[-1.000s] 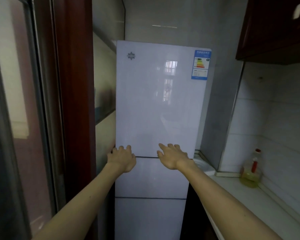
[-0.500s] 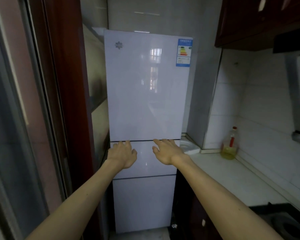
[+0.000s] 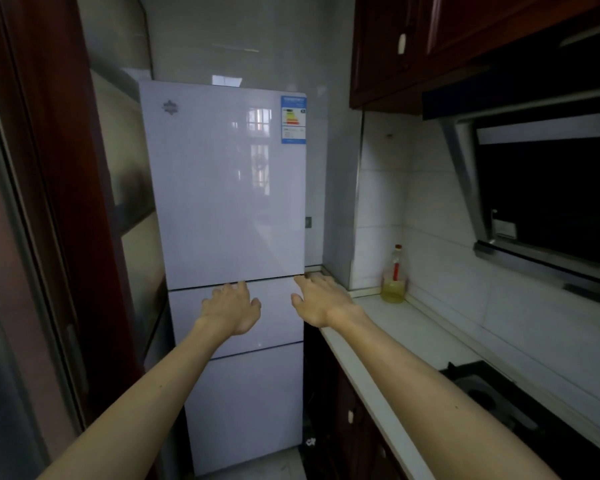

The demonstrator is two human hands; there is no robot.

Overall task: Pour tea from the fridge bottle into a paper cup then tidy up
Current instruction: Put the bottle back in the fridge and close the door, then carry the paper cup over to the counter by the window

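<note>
Closest in, two bare forearms are showing, stretched straight ahead from the bottom corners. Low on the right, a dark hob (image 3: 499, 400) is sitting sunk into the pale countertop (image 3: 413, 334), which is running away along the tiled wall with dark lower cabinets (image 3: 347, 410) beneath it.

Now the hands. The left hand (image 3: 231, 308) is hovering in front of the fridge (image 3: 222, 237), level with its middle drawer (image 3: 278, 327). Its fingers are spread and only loosely bent, with the tips right at the seam under the upper door (image 3: 229, 174), and it is holding nothing. The right hand (image 3: 321, 301) is hanging just beside it, over the fridge's right edge. Its fingers are also straight and spread, with the tips at that same seam near the corner, gripping nothing. Whether either set of fingertips is actually touching the door, I cannot tell.

The fridge itself, white and glossy, is standing at the end of the room between a dark red door frame (image 3: 59, 168) on the left and the counter on the right. All three fronts are closed, so whatever is inside is hidden. An energy label (image 3: 293, 119) is sitting in the upper door's top right corner.

Further back, in the counter's corner, a clear oil bottle (image 3: 394, 277) with a red cap is standing upright. Above, a range hood (image 3: 541, 188) is jutting out over the hob, with dark red wall cabinets (image 3: 413, 46) hanging higher up.
</note>
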